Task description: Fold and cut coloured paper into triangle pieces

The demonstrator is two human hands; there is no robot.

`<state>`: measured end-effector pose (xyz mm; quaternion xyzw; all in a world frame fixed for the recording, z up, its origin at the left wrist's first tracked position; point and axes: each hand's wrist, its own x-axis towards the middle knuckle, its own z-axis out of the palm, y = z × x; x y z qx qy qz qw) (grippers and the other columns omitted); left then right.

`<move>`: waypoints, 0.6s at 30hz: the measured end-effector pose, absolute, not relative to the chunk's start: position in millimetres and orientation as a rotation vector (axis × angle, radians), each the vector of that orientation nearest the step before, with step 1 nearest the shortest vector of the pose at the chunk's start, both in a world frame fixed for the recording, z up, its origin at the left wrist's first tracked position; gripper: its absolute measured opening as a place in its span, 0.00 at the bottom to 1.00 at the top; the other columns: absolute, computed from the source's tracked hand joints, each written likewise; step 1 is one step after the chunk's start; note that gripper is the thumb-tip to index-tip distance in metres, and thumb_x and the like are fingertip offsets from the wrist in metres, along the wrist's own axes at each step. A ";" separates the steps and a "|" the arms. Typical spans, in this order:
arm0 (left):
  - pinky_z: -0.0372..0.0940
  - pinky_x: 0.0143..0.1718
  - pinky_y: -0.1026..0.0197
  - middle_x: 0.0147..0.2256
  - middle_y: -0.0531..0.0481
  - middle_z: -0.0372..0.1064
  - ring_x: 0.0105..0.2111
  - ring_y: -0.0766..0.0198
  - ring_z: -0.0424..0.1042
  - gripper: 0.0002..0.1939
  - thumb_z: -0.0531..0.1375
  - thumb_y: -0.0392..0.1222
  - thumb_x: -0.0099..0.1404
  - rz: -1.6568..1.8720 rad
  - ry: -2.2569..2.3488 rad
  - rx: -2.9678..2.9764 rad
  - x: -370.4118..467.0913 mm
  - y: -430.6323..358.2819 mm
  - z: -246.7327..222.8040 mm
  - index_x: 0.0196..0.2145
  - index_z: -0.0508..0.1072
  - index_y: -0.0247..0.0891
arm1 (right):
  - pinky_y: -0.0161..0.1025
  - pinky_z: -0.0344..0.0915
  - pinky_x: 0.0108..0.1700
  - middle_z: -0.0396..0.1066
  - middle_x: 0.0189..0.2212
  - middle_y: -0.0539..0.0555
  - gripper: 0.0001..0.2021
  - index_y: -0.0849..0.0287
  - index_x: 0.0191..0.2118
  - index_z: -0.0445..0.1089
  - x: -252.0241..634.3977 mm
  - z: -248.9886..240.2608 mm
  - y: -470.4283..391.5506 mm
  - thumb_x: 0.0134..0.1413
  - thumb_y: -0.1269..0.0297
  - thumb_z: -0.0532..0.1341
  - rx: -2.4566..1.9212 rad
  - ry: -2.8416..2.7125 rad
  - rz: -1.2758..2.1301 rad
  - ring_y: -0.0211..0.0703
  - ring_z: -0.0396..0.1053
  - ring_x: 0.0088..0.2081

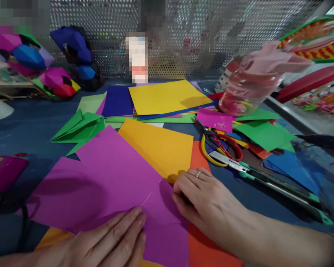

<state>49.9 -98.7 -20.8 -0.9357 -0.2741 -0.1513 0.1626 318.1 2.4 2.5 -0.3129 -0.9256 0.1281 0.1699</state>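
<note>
A large sheet of purple paper (119,185) with a pale crease line lies before me, over yellow-orange paper (158,144) and orange-red paper (211,244). My left hand (114,237) lies flat on the purple paper, fingers stretched out beside the crease. At the sheet's right edge my right hand (200,196), with a ring on one finger, is closed with its fingers curled on the paper; the fingertips are partly hidden. To its right lie scissors (225,148) with red and yellow handles and a green box cutter (278,185).
Folded green paper (80,128) lies at the left, near a magenta object (5,170). Stacked coloured sheets (169,98) stand behind. A pink bottle (247,81) and green scraps (267,133) are at the right. Faceted paper shapes (72,44) stand before the perforated metal panel (200,40).
</note>
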 end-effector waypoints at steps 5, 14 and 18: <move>0.67 0.60 0.59 0.58 0.51 0.71 0.60 0.59 0.68 0.19 0.50 0.30 0.70 -0.452 -0.922 -2.704 47.3 -110.0 -28.1 0.52 0.72 0.44 | 0.41 0.57 0.36 0.69 0.27 0.52 0.11 0.58 0.31 0.64 317.6 3.3 2.6 0.66 0.71 0.52 -0.882 -2.672 0.302 0.42 0.66 0.29; 0.62 0.64 0.60 0.60 0.55 0.70 0.61 0.61 0.67 0.16 0.53 0.43 0.74 -0.236 -0.970 -2.874 14.3 -117.7 -12.5 0.58 0.70 0.48 | 0.42 0.57 0.36 0.69 0.28 0.52 0.12 0.58 0.32 0.64 316.9 2.3 2.0 0.68 0.71 0.50 -0.875 -2.698 0.266 0.43 0.66 0.29; 0.63 0.63 0.55 0.58 0.52 0.71 0.61 0.57 0.68 0.12 0.57 0.46 0.72 -0.357 -1.104 -2.772 17.0 -132.5 -17.2 0.51 0.72 0.47 | 0.42 0.57 0.37 0.69 0.28 0.52 0.12 0.57 0.32 0.63 317.8 2.0 2.0 0.68 0.71 0.50 -0.873 -2.705 0.272 0.42 0.65 0.29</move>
